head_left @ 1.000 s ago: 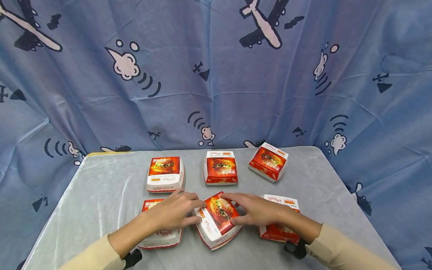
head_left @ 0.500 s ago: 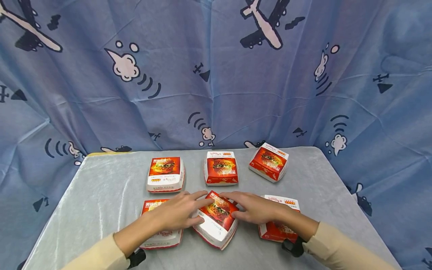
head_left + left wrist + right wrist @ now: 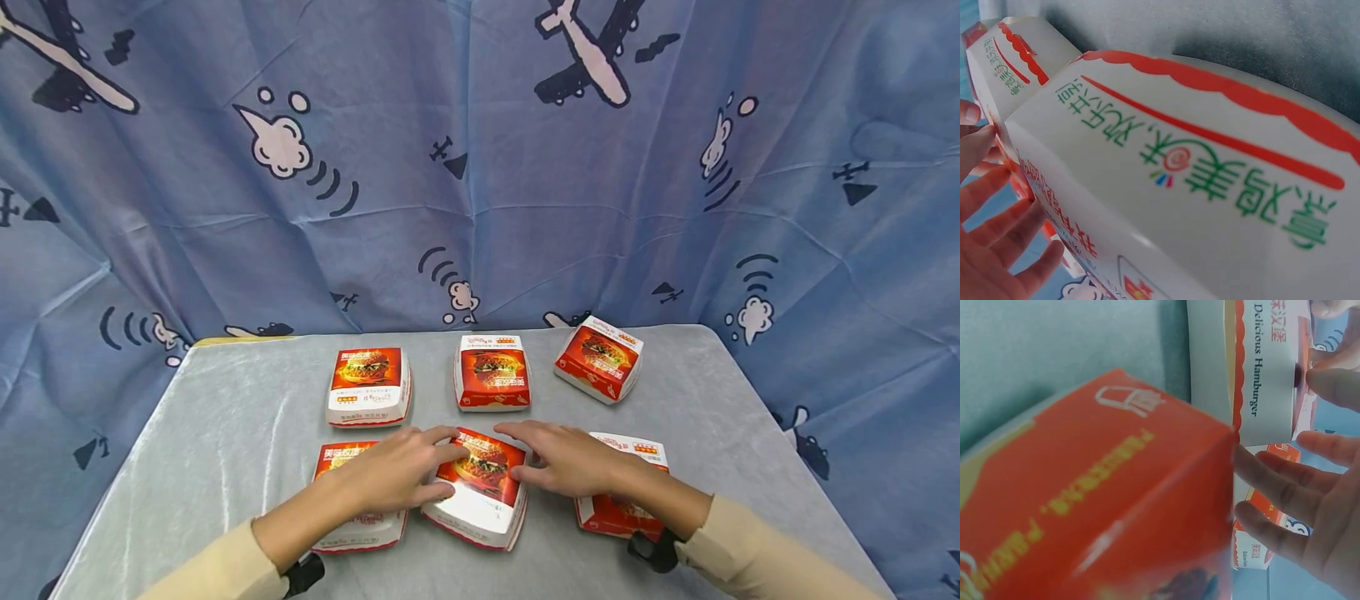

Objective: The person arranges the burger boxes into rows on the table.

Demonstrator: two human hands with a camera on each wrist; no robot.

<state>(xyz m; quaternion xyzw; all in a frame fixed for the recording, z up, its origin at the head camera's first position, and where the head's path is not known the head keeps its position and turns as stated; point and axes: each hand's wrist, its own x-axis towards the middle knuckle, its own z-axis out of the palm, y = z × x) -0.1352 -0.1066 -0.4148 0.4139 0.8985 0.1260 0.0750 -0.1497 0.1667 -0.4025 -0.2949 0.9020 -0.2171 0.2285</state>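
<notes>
In the head view we see the central front hamburger carton (image 3: pixel 480 500) lid up on the grey cloth-covered table (image 3: pixel 217 467), turned slightly askew, with both hands at it. Our left hand (image 3: pixel 408 468) lays its fingers over the left edge of the lid, thumb lower on the same side. Our right hand (image 3: pixel 566 456) spreads finger and thumb at the opposite edge. We judge that this two-sided placing lets light touches control the carton's angle, with no need for a lift. The left front carton (image 3: pixel 367 535) and right front carton (image 3: pixel 609 517) sit close on either side, partly under our forearms. Behind, the back left carton (image 3: pixel 367 387), back middle carton (image 3: pixel 492 372) and back right carton (image 3: pixel 598 358) make a second row, the last turned askew.

In the left wrist view, the left front carton fills the foreground; past it, the left fingers are loosely extended, fingertips against the central carton rather than wrapped round it.

In the right wrist view, the right front carton's red face looms near. Beyond, the right fingers fan wide beside the central carton's "Delicious Hamburger" side, without clasping it; we cannot tell exactly which fingertips touch.
</notes>
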